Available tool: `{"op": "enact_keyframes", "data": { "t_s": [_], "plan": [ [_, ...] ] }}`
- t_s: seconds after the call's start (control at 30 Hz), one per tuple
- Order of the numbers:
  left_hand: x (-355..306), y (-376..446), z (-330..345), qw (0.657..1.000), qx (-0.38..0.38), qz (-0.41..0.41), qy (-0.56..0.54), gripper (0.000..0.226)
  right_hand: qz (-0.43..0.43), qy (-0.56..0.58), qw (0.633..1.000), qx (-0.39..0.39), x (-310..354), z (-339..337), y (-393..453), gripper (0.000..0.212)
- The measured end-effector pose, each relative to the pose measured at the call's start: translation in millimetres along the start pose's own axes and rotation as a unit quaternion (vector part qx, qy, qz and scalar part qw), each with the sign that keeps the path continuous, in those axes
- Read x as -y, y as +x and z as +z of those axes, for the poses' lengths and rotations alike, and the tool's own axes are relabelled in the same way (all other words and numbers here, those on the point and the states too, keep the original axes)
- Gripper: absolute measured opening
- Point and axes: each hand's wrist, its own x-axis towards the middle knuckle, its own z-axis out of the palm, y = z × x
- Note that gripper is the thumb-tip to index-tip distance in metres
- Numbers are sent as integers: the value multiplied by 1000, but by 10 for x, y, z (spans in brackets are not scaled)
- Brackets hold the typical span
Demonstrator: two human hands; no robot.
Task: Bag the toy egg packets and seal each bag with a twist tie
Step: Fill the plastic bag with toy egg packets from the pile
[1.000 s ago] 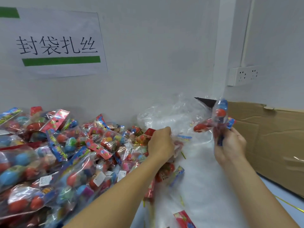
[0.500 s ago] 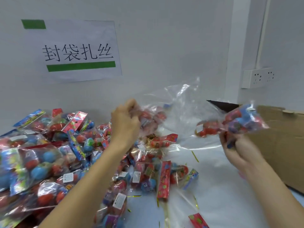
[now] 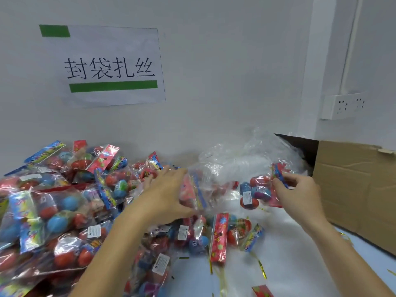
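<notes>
Item: clear plastic packet of red, blue and purple toy eggs [image 3: 256, 195], centre right of frame, long axis roughly level, red-and-blue header card toward the right. Right hand [image 3: 300, 195] pinches that header end. Left hand [image 3: 166, 195], centre frame, grips a second clear packet with a pink-and-blue header [image 3: 194, 190], long axis near upright. Heap of packets [image 3: 53, 211] at lower left on the white tabletop [image 3: 289, 264]. Half a second ago the left hand was raised higher; the right-hand packet was higher too.

A white paper sign [image 3: 111, 67] with black Chinese characters and green bars hangs upper left; a white wall socket [image 3: 342, 107] and brown cardboard box [image 3: 353, 189] occupy the right.
</notes>
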Motion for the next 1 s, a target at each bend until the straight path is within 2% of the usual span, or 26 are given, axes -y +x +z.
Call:
{"op": "enact_keyframes", "data": {
  "t_s": [0.07,0.2,0.27,0.33,0.4,0.47,0.5,0.6,0.73,0.77,0.83,0.93,1.0],
  "plan": [
    [-222,-23,16,997,-48,51,-35,85,-49,-30,998,-35,59,26,-27,24],
    [-677,10,183,953,-181,131,-203,55,-154,-48,975,-152,293,32,-120,27],
    [-813,31,270,929,-197,122,-287,44,-193,-22,960,-201,416,35,-183,25],
    [-864,48,324,899,-190,94,-382,44,-213,53,953,-211,535,34,-255,22],
    [-875,58,356,865,-154,71,-473,61,-202,183,950,-150,630,36,-319,20],
    [-867,74,355,831,-113,31,-543,90,-150,293,942,-64,694,57,-360,21],
    [-851,84,337,806,-93,12,-585,98,-118,337,934,-22,718,69,-374,21],
    [-762,128,315,716,-39,17,-696,88,-54,428,898,83,745,91,-390,21],
    [-685,183,373,673,-38,22,-738,70,-11,450,884,128,717,96,-385,24],
    [-675,197,379,671,-39,22,-740,64,-6,449,884,131,714,102,-385,24],
    [-660,211,380,690,-53,16,-722,56,-3,437,889,137,697,121,-386,21],
    [-649,196,406,740,-108,-9,-664,72,17,415,898,146,650,151,-382,34],
    [-663,172,410,762,-145,-7,-631,72,40,422,890,168,618,146,-365,31]
  ]
}}
